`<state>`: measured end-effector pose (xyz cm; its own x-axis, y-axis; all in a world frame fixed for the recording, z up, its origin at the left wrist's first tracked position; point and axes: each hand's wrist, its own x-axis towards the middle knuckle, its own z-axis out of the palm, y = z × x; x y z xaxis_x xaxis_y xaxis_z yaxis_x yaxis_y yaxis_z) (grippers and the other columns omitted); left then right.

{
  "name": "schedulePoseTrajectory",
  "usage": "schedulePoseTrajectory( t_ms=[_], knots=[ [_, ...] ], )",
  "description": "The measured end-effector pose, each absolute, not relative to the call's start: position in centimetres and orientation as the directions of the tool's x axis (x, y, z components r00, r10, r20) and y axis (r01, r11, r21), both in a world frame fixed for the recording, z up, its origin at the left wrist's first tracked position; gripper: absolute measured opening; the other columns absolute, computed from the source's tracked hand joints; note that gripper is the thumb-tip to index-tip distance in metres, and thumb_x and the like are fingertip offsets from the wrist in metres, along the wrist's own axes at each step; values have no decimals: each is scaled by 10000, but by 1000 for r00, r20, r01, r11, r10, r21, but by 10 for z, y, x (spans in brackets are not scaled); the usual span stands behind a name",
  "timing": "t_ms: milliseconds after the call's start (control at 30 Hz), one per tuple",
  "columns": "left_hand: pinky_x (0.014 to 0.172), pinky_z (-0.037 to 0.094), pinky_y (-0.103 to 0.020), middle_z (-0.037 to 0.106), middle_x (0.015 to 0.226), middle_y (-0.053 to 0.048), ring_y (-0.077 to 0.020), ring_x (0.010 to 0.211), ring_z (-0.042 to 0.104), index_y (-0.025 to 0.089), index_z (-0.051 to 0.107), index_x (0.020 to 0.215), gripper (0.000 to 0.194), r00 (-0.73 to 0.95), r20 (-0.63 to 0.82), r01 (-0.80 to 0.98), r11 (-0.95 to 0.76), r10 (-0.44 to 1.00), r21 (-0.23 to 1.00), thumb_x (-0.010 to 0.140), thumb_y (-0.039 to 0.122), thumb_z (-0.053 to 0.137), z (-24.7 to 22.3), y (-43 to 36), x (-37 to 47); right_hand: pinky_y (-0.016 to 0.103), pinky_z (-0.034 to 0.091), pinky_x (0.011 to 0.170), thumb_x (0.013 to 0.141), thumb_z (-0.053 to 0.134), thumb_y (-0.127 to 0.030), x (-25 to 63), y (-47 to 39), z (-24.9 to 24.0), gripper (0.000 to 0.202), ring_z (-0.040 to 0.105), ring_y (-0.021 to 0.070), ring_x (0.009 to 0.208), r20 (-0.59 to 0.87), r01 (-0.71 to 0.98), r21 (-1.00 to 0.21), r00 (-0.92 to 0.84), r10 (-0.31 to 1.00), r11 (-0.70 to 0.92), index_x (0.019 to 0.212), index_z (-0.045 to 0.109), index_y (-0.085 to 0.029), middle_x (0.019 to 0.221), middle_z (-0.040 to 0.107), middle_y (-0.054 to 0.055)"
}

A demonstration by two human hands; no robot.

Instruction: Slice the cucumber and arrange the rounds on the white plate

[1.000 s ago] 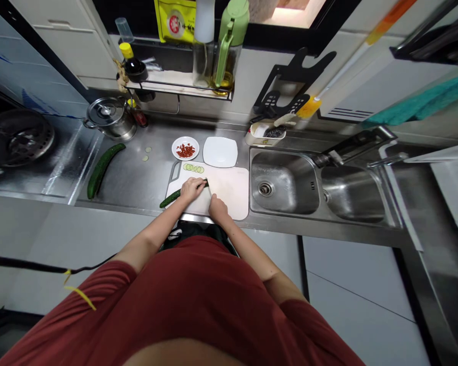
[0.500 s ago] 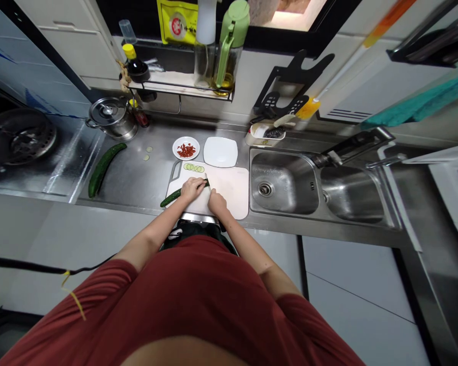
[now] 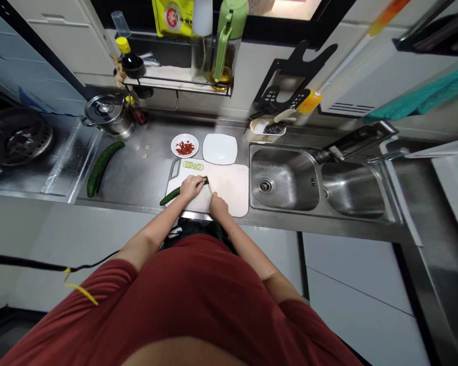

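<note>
My left hand (image 3: pixel 191 188) is closed on a green cucumber (image 3: pixel 170 196) that lies slantwise across the white cutting board (image 3: pixel 235 189). My right hand (image 3: pixel 218 206) grips a knife (image 3: pixel 209 188), whose blade stands at the cucumber's right end. A row of thin cucumber slices (image 3: pixel 193 165) lies near the board's far edge. Beyond the board are a round white plate with chopped red pieces (image 3: pixel 185 147) and a square white plate (image 3: pixel 220 149). A second, whole cucumber (image 3: pixel 101 168) rests on the steel counter at the left, with two loose slices (image 3: pixel 144 155) beside the board.
A lidded steel pot (image 3: pixel 110 116) stands at the back left, near a stove burner (image 3: pixel 19 136). A double sink (image 3: pixel 284 180) lies right of the board, with a utensil holder (image 3: pixel 265 133) behind it. Bottles stand on a wall shelf (image 3: pixel 179 85) above the counter.
The view has shifted slightly. The knife blade has moved a little at the cucumber's right end. Both hands keep nearly the same places and holds.
</note>
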<state>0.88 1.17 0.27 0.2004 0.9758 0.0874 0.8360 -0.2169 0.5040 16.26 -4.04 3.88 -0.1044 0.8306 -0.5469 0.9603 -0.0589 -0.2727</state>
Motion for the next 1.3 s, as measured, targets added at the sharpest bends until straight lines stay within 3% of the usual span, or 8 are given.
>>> schedulePoseTrajectory(
  t_ms=[500, 1000, 1167, 1300],
  knots=[
    [903, 454, -323, 679, 1118, -10, -193, 1030, 561, 287, 688, 1078, 257, 196, 94, 831, -216, 976, 512, 928, 317, 481, 2, 12, 7, 326, 466, 801, 891, 404, -107, 155, -10, 46, 285, 619, 262, 1036, -534, 948, -313, -118, 837, -66, 1173, 437, -129, 1092, 638, 169],
    [933, 441, -330, 688, 1094, -27, -217, 1069, 572, 270, 658, 1123, 272, 131, 32, 837, -128, 991, 533, 897, 335, 522, 9, 12, 9, 326, 452, 784, 897, 391, -95, 178, -51, 43, 290, 626, 258, 985, -567, 959, -277, -117, 816, -55, 1180, 446, -124, 1056, 641, 172],
    [934, 439, -328, 684, 1108, -37, -222, 1062, 584, 256, 649, 1144, 292, 87, 52, 802, -101, 995, 589, 908, 339, 497, 12, 12, 8, 317, 424, 754, 920, 385, -129, 194, -55, 51, 319, 628, 246, 928, -536, 982, -191, -113, 837, 10, 1229, 452, -169, 998, 634, 131],
    [909, 451, -315, 685, 1107, -55, -211, 1024, 608, 227, 640, 1153, 313, -55, 75, 737, -10, 996, 676, 930, 334, 448, 15, 17, 4, 328, 372, 758, 953, 337, -152, 212, -56, 61, 376, 594, 216, 879, -358, 993, -85, -111, 927, 87, 1292, 463, -253, 1096, 565, 112]
  ],
)
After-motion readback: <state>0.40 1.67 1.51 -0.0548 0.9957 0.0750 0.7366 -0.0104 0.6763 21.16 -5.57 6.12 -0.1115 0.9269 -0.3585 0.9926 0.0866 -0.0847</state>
